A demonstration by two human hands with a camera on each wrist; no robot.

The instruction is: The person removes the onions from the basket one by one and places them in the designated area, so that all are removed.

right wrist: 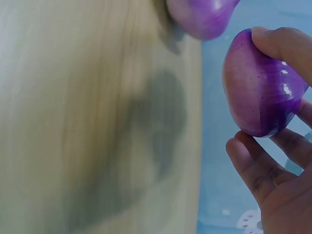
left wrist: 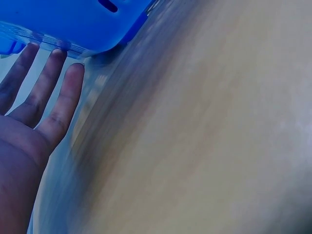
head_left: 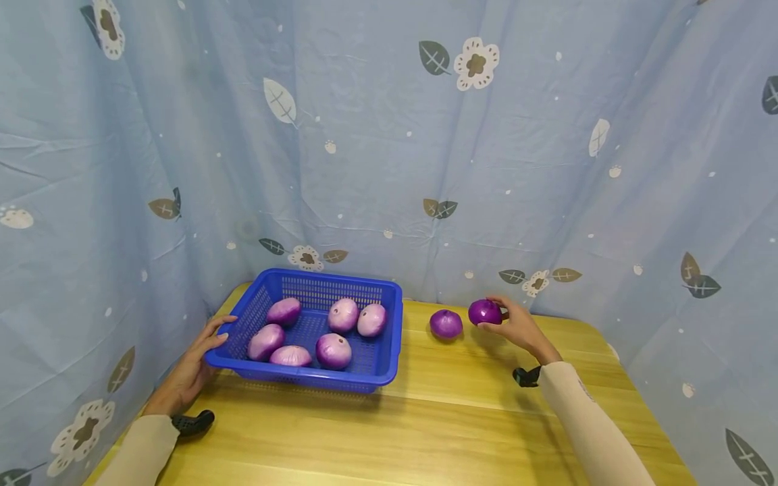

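While the left hand (head_left: 193, 364) rests spread fingers on the left rim of a blue basket (head_left: 292, 375) of six onions (head_left: 333, 351), a lopsided push could tip it; rightward, a loose onion (head_left: 446, 325) sits near the desk's (head_left: 474, 432) far edge, where the right hand (head_left: 521, 329) pinches a glossy onion (head_left: 483, 312) whose slick skin might slip.

A yellow wooden table (head_left: 425, 432) carries a blue basket (head_left: 304, 376) and one purple onion (head_left: 446, 325) near its back edge.
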